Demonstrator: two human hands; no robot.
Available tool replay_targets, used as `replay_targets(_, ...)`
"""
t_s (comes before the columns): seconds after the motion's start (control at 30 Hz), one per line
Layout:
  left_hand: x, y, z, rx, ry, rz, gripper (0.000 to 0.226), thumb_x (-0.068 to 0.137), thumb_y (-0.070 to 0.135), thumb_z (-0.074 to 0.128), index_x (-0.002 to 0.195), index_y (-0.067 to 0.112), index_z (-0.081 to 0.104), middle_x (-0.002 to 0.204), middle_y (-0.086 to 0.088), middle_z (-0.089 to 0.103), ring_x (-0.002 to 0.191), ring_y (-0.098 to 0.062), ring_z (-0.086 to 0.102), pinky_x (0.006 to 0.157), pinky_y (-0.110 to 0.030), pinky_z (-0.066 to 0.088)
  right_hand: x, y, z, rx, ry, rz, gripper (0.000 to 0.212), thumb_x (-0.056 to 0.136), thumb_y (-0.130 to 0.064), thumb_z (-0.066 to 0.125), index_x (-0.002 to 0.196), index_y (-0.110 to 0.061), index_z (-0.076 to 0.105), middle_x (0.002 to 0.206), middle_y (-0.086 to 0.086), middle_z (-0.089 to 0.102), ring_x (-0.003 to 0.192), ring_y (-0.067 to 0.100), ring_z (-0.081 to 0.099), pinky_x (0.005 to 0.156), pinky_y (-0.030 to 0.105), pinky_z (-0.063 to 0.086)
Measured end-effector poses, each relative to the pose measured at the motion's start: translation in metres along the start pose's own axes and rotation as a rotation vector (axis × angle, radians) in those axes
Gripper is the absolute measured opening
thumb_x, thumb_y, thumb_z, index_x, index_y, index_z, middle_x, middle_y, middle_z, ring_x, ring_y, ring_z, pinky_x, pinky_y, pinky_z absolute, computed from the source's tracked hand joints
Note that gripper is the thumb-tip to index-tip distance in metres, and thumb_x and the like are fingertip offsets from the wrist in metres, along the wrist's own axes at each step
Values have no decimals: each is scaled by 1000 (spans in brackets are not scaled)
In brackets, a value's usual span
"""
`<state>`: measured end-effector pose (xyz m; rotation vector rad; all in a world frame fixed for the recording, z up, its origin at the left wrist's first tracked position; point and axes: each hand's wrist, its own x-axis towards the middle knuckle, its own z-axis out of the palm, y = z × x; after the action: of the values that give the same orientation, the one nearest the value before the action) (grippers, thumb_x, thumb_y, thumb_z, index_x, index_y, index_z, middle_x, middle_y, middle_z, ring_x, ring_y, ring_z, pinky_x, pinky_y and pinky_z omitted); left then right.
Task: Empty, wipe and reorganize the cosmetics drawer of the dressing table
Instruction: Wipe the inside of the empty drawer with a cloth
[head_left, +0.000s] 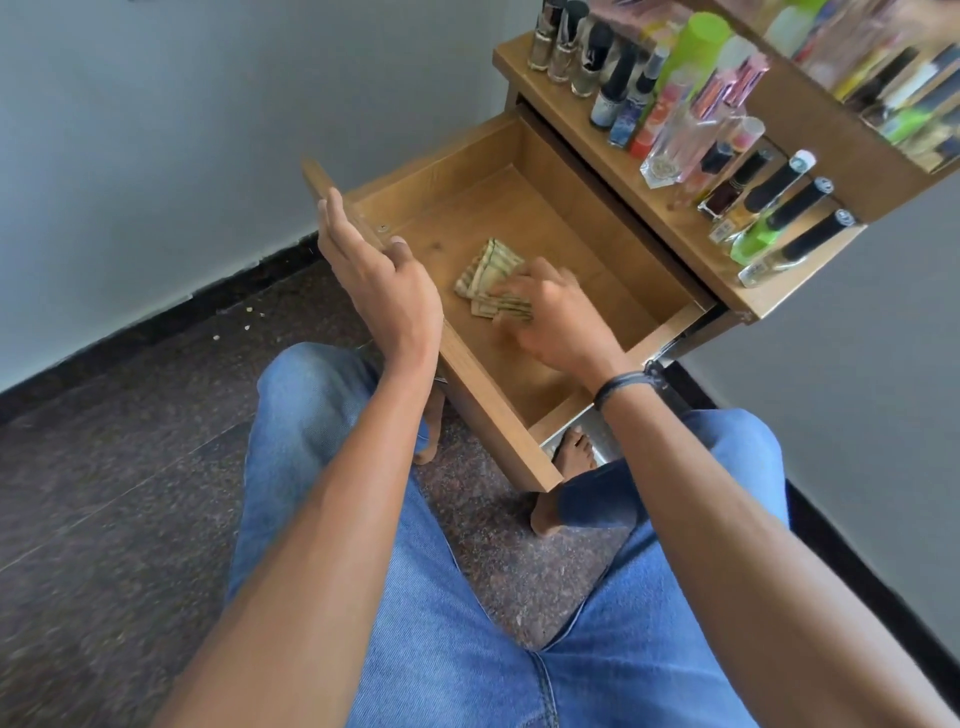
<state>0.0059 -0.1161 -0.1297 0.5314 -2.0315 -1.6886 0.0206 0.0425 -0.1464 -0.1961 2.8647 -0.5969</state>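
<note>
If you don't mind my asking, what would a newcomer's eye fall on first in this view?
First comes the open wooden drawer in the middle, nearly bare, where the right hand presses a folded cloth against its floor. The left hand rests on the drawer's front edge. To the upper right, a crowded row of small bottles stands on the table top.
</note>
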Motion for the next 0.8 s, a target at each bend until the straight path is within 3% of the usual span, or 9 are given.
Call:
replay_targets(0.1,0,-2,0,32,8,29,66,93,-11,46,154,9,29,161,-13,23,151,-22,21,117,-19,22,-4,0,12,-145,70,-29,73,85,-30,76,150,-29,42,153,2,34,136,34,34,111,57,38)
replay_targets(0.17,0,-2,1,77,16,78,70,89,-15,45,153,8,32,161,-14,24,151,-23,21,118,-16,19,-4,3,14,-216,82,-14,86,85,-32,75,157,-33,27,164,0,18,149,33,18,115,60,28)
replay_targets(0.27,0,-1,1,159,15,195,72,81,-17,44,149,8,39,159,-15,27,150,-26,23,117,-12,18,-2,6,18,-253,5,-3,83,96,-38,62,161,-35,11,170,-3,1,156,31,0,122,62,14)
replay_targets(0.37,0,0,1,284,-84,318,67,80,-9,48,143,11,43,157,-15,33,148,-31,27,119,-32,28,2,3,21,-275,-32,1,73,102,-41,52,161,-34,11,170,1,7,154,33,11,120,64,17)
replay_targets(0.47,2,0,2,392,-145,379,62,82,-3,56,141,12,43,154,-14,37,146,-33,29,116,-46,32,3,-1,19,-292,43,19,71,102,-31,53,161,-30,14,164,6,25,144,33,32,113,58,32)
replay_targets(0.6,4,-1,2,459,-156,385,60,86,0,59,142,12,42,153,-15,40,149,-32,26,121,-45,27,-1,-5,15,-305,159,37,70,98,-8,49,160,-21,19,145,12,46,126,33,49,95,53,47)
replay_targets(0.8,7,-2,3,486,-162,388,64,85,1,65,143,14,41,152,-17,40,147,-32,28,119,-45,30,-1,-5,12,-193,256,9,46,104,-16,47,149,-21,41,127,5,60,112,29,59,85,49,53)
